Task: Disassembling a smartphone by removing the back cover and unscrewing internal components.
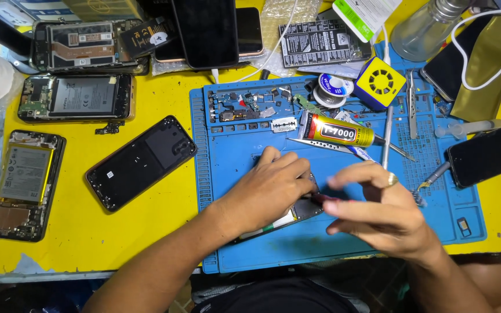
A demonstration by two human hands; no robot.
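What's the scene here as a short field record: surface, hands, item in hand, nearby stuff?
surface: blue work mat on a yellow table
left hand: pressed flat on an opened phone on the mat
right hand: blurred, fingertips at the phone's right edge; whether it holds anything cannot be told
near hands: glue tube, razor blade, tweezers
left of mat: black back cover, three opened phones with batteries showing
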